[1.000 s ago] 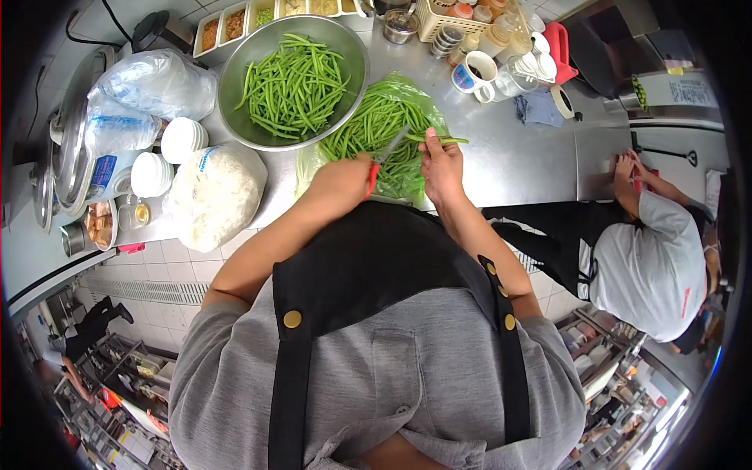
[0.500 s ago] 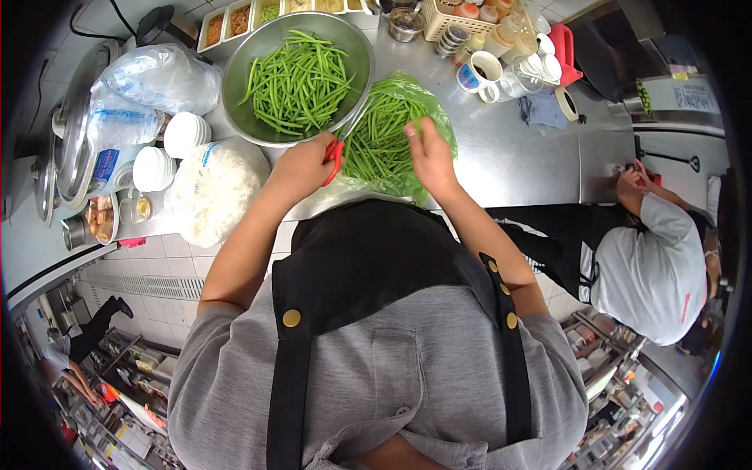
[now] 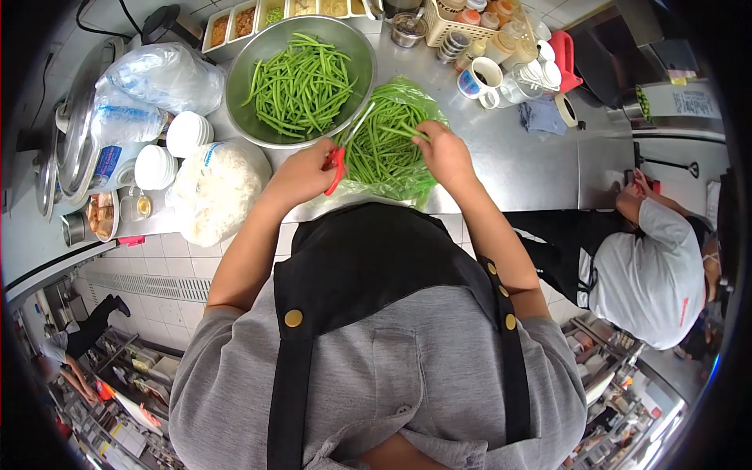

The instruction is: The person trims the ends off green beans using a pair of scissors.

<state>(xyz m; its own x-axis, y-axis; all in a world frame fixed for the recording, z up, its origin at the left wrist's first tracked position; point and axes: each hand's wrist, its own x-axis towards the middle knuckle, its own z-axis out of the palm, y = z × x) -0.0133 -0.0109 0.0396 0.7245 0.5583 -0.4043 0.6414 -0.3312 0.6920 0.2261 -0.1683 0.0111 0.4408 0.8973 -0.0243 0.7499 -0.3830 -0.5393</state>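
Note:
My left hand (image 3: 308,174) is wrapped round the red-handled scissors (image 3: 338,167), their blades slanting up between bowl and bag. In a pinch, my right hand (image 3: 449,157) holds a few green beans (image 3: 413,131) over the bag's right side. Beneath both hands lies an opened green plastic bag (image 3: 423,98) full of long green beans (image 3: 384,157). Just beyond my left hand stands a large metal bowl (image 3: 235,110) with a heap of green beans (image 3: 301,86) in it.
Left of the bowl are plastic-wrapped packs (image 3: 164,78), stacked white cups (image 3: 155,168) and a bulging clear bag (image 3: 219,188). Ingredient tubs (image 3: 244,22) line the back. A bottle basket (image 3: 458,31) and mugs (image 3: 479,78) stand at the back right. A co-worker (image 3: 650,266) is at the right.
My right hand has shifted right and closed on a few beans from the bag. The scissor blades now show more clearly, pointing up beside the bowl.

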